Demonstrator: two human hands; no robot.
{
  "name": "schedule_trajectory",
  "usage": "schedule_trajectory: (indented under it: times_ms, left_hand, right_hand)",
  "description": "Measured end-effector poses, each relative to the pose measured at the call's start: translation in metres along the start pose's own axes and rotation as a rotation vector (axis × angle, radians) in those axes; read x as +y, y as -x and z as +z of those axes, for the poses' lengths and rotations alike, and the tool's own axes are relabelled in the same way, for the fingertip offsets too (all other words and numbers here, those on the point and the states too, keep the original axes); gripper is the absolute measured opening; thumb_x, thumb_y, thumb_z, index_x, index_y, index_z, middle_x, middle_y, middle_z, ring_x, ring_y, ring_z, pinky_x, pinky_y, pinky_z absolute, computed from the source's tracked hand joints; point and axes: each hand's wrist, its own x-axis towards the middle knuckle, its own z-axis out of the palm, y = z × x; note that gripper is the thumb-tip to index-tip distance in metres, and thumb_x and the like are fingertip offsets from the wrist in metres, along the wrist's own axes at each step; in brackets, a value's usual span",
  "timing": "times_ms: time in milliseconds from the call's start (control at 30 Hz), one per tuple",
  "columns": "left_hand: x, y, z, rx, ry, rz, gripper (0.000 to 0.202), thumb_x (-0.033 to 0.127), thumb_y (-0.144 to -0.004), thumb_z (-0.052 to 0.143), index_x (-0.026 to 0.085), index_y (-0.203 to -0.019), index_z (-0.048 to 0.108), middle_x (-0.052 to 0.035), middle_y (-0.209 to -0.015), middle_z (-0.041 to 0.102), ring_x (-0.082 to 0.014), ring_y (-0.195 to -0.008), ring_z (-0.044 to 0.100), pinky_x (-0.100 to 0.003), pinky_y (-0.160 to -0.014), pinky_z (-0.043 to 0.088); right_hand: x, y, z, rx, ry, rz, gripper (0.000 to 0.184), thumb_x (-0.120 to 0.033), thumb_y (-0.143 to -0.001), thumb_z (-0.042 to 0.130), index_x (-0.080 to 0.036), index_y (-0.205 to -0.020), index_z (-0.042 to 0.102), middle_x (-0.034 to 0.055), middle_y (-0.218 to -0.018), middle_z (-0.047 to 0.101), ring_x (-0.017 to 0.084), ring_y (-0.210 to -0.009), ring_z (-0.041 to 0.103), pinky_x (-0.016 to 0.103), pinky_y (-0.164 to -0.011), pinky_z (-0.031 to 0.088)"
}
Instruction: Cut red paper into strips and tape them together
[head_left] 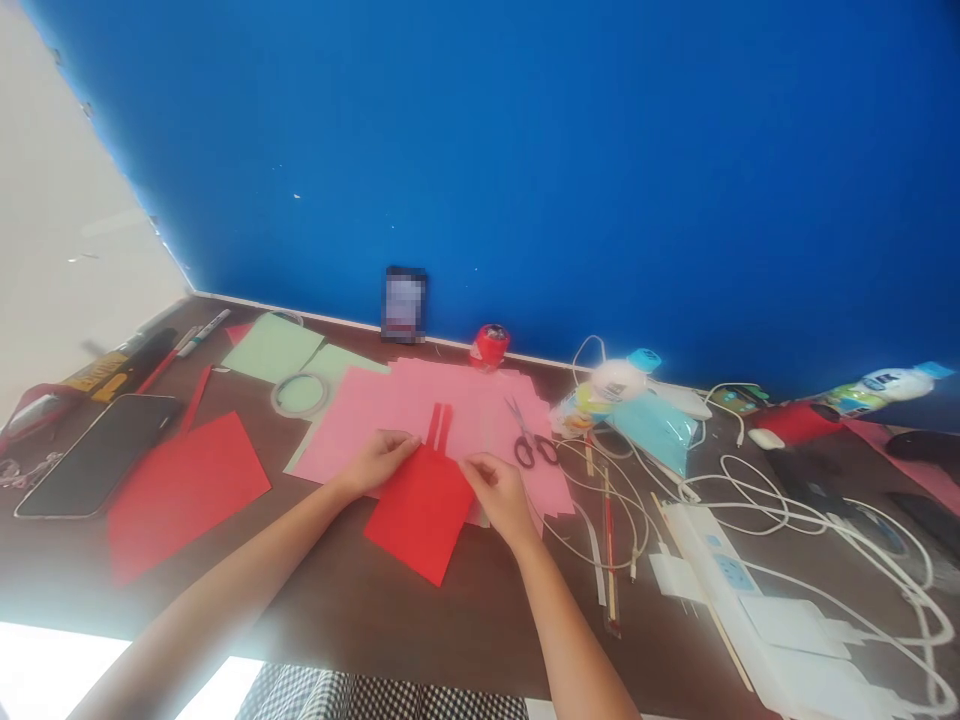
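Between my hands is a sheet of red paper [424, 520], tilted, with its lower corner toward me. My left hand [381, 460] pinches its upper left corner, and my right hand [499, 492] pinches its upper right corner. Two narrow red paper strips [433, 428] stand up just beyond its top edge; whether they are joined to it I cannot tell. Beneath lie several overlapping pink sheets [337, 420]. Scissors [534, 448] with dark handles rest on the pink paper, right of my right hand, their blades pointing away.
At left are another red sheet [191, 490], a phone [97, 455], a tape roll [300, 396] and green paper [274, 345]. A round red container [490, 345] stands at the wall. Bottles [611, 390], tangled white cables [757, 515] and a power strip [720, 560] crowd the right.
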Motion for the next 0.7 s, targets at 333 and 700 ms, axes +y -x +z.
schedule_trajectory:
  times_ms: [333, 700]
  left_hand:
    - [0.006, 0.000, -0.002, -0.062, -0.012, -0.004, 0.038, 0.051, -0.072, 0.057, 0.014, -0.072, 0.065, -0.0049, -0.076, 0.064, -0.0166, -0.066, 0.058, -0.025, -0.055, 0.044]
    - [0.010, 0.003, -0.017, -0.324, 0.190, -0.107, 0.050, 0.059, -0.078, 0.044, 0.014, -0.075, 0.067, -0.0079, -0.077, 0.067, -0.0201, -0.072, 0.061, -0.032, -0.072, 0.045]
  right_hand:
    - [-0.003, 0.005, 0.006, -0.027, 0.106, -0.066, 0.020, -0.036, -0.080, 0.051, -0.019, -0.071, 0.059, 0.0025, -0.074, 0.063, 0.017, -0.074, 0.057, 0.027, -0.068, 0.045]
    - [-0.001, 0.003, -0.001, 0.009, 0.068, -0.032, 0.021, -0.037, -0.078, 0.053, -0.019, -0.074, 0.063, 0.0037, -0.079, 0.067, 0.019, -0.079, 0.060, 0.030, -0.072, 0.046]
